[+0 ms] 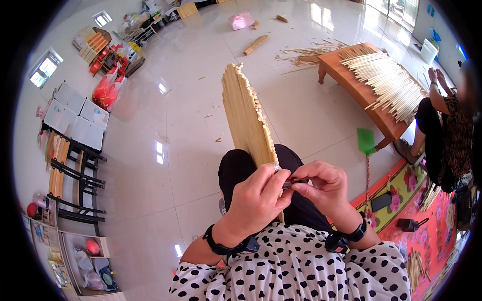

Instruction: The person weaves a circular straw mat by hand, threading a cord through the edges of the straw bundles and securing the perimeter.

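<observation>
A long panel of pale straw-coloured stalks (246, 113) lies over my dark-trousered lap and points away from me. Cut stalk ends stud its right edge. Over the near end of the panel, my left hand (253, 200) is closed, with a ring on one finger. Close on its right, my right hand (324, 186) pinches with thumb and forefinger. A small dark piece (288, 184) sits between the fingertips of both hands; its kind is too small and too covered to make out.
At the right, a low wooden table (346, 83) bears many pale stalks (384, 80); another person (454, 120) sits beside it. A green fly swatter (366, 140) and a phone (381, 201) are near my right side. Folding chairs (80, 180) line the left wall; stalk scraps (314, 54) litter the floor.
</observation>
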The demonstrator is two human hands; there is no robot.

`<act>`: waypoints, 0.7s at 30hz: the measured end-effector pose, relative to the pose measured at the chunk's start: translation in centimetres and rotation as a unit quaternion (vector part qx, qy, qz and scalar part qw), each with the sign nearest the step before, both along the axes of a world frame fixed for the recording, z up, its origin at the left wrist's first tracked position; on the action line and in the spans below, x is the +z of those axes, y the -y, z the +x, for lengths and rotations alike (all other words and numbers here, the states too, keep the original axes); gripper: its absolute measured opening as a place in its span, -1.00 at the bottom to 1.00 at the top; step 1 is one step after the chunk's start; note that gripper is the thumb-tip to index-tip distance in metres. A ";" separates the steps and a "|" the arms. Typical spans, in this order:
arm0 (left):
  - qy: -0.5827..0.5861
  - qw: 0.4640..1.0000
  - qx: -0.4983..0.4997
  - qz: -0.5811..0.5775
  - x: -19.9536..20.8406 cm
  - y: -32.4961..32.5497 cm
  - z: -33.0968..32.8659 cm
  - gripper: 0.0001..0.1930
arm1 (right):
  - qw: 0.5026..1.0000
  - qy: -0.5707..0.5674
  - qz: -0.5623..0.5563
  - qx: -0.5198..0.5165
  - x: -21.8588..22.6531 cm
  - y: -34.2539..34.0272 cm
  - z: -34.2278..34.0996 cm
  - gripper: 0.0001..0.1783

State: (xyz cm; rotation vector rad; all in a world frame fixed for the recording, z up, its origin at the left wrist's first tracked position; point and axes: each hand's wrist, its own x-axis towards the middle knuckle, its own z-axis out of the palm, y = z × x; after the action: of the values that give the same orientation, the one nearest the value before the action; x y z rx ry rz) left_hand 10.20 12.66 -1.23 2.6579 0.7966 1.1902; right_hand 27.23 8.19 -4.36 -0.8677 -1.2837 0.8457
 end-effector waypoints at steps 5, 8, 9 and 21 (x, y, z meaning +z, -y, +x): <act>0.008 0.999 -0.007 -0.032 0.2 0.2 -0.4 -0.61 | 0.997 0.069 0.015 -0.027 0.2 -0.2 0.1 -0.76; 0.067 0.985 -0.051 -0.152 0.5 0.1 -0.9 -0.64 | 0.995 0.087 0.030 -0.035 0.7 -0.4 -0.2 -0.69; 0.096 0.972 -0.074 -0.200 0.5 -0.1 -1.2 -0.64 | 0.993 0.102 0.039 -0.042 1.1 -0.5 -0.2 -0.66; 0.114 0.959 -0.097 -0.242 1.9 -0.1 -2.4 -0.65 | 0.987 0.155 0.036 -0.028 2.5 -1.2 -1.6 -0.51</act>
State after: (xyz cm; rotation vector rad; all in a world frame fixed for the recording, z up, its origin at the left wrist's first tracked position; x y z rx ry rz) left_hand 7.84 12.79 0.70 2.1042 0.6642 1.0604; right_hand 25.61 9.44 -1.82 -0.9995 -1.5419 0.6323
